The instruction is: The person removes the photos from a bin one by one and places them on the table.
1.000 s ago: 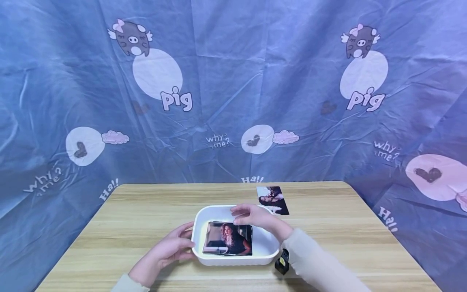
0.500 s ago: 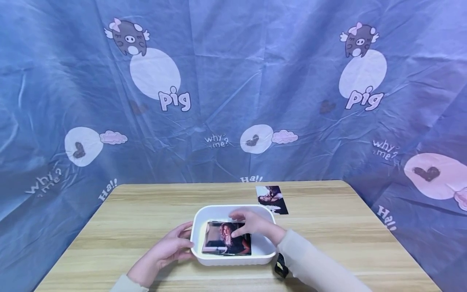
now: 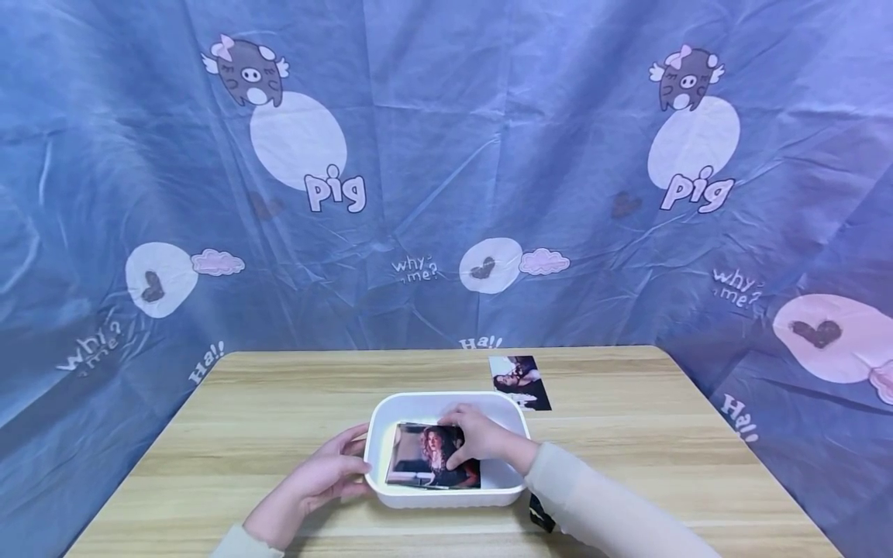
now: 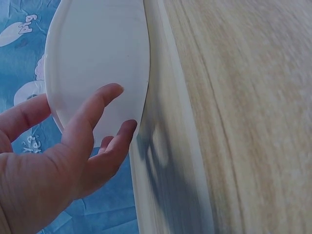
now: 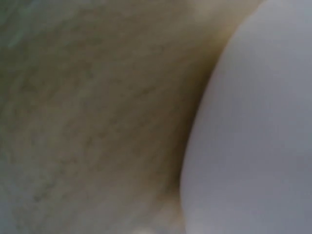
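A white plastic tray stands at the table's front middle. In it lies a small pile of photo prints; the top one shows a person with long wavy hair. My left hand rests against the tray's left end, thumb at the rim. In the left wrist view, its spread fingers touch the outer wall. My right hand reaches inside over the pile's right part. Its thumb lies over the top print and its fingertips are at the far edge. The prints lie flat; the right wrist view does not include the hand.
Another photo print lies on the wooden table behind the tray's right side. A small black device shows beneath the right sleeve. A blue cloth printed with pigs hangs behind the table.
My right hand has come down from the tray's far side onto the pile, its thumb shifting toward the near edge. The left hand and tray keep their places.
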Demonstrator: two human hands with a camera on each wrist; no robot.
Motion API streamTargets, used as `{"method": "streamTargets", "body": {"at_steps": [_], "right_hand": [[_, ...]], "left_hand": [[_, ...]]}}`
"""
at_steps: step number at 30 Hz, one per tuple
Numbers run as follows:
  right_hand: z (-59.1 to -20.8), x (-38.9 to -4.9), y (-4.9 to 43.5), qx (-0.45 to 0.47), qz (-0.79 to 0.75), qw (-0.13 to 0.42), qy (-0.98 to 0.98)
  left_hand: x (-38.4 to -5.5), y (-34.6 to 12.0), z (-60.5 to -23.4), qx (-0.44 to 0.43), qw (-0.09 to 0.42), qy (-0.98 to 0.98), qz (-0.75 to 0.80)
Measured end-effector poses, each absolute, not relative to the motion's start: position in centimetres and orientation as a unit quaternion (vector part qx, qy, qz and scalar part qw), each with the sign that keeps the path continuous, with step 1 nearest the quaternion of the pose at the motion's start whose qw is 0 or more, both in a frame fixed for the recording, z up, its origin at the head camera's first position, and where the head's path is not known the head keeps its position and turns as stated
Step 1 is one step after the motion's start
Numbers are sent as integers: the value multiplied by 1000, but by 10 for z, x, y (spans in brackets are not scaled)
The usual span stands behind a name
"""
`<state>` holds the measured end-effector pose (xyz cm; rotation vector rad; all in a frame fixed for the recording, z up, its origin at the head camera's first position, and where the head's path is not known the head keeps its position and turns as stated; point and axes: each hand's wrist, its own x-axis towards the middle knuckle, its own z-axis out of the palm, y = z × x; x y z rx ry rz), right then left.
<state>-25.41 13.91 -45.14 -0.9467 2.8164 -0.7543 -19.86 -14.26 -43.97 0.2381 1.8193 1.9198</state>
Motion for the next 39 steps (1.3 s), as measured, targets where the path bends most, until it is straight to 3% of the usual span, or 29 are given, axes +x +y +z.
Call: {"method": "streamTargets", "body": {"at_steps": [25, 39], "right_hand": [[-449, -258, 138, -267, -326, 13, 907], [-421, -261, 149, -239, -367, 18, 899]], "left_hand": [[-199, -142, -442, 93, 239, 666, 701], [-198, -142, -441, 96, 241, 658, 707]]}}
